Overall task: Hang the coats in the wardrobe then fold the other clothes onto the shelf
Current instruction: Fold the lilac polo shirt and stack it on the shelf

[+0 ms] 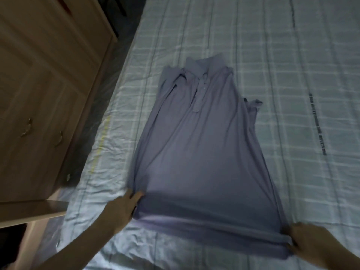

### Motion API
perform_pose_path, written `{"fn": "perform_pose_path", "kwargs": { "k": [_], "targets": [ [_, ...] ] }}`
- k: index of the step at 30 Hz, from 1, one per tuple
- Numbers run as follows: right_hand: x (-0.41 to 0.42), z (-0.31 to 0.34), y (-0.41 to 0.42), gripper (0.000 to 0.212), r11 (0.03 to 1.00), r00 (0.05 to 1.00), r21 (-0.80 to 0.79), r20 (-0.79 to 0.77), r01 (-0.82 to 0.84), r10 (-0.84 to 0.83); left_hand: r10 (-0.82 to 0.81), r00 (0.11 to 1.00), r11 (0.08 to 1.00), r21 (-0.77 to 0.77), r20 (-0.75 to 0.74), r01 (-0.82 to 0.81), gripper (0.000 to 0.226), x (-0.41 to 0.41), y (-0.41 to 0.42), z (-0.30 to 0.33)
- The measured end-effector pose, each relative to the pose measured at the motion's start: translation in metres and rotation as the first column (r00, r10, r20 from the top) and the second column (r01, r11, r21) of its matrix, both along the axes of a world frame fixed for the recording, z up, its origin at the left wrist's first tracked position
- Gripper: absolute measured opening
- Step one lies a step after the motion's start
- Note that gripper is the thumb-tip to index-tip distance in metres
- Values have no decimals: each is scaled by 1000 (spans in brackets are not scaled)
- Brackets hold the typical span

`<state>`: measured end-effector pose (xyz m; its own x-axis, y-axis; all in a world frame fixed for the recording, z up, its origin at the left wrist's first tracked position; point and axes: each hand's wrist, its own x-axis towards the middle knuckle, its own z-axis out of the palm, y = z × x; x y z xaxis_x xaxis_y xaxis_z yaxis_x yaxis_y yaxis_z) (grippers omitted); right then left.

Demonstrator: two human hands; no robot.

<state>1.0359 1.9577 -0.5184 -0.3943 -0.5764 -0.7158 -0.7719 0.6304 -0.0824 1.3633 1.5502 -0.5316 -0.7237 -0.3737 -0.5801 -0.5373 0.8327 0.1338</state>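
A grey-blue polo shirt [198, 149] lies face up on the bed, collar at the far end, hem toward me. Its sleeves are tucked in along the sides, with a bit of one sleeve sticking out at the right. My left hand [126, 206] pinches the shirt's near left hem corner. My right hand [309, 242] grips the near right hem corner. The hem is stretched taut between both hands and slightly lifted off the bed.
The bed [292, 75] has a pale blue checked cover. A wooden wardrobe [39, 84] with metal handles stands at the left, close to the bed's edge. An open wardrobe door edge [33, 213] juts out at the lower left.
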Motion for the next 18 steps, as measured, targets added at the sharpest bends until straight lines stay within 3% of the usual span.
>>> {"fn": "perform_pose_path", "kwargs": {
  "k": [2,4,5,7,8,10,11,13,15,16,18],
  "targets": [
    [8,-4,10,39,996,993,18,83,82,-83,1,982,1000,19,190,-5,62,12,22,3],
    [2,-23,29,35,983,973,148,186,109,-136,13,943,993,106,334,-51,74,10,37,14],
    [-4,-26,37,48,984,966,165,237,61,-99,-6,919,991,123,393,-46,76,1,37,24],
    [-10,-19,24,94,965,948,262,308,-3,-80,-87,851,991,133,518,20,70,-27,26,45],
    [-18,-5,7,83,955,932,296,339,25,-129,-122,825,989,133,552,57,63,-47,18,54],
    [-41,15,-35,36,948,891,288,385,131,-240,-147,857,989,74,494,126,47,-97,1,65],
    [-55,17,-49,27,955,895,230,360,188,-263,-134,904,991,29,406,134,38,-123,-7,67],
    [-86,12,-79,33,966,946,1,203,257,-252,-98,982,995,13,164,97,23,-175,-18,55],
    [-111,4,-112,25,899,936,-260,102,353,-337,-69,997,992,105,-27,72,35,-222,-23,40],
    [-125,-1,-129,23,843,917,-365,100,396,-387,-74,994,989,124,-83,84,43,-244,-25,32],
    [-153,-10,-166,45,767,919,-538,38,350,-393,-103,985,989,88,-139,116,51,-281,-27,18]
  ]
}}
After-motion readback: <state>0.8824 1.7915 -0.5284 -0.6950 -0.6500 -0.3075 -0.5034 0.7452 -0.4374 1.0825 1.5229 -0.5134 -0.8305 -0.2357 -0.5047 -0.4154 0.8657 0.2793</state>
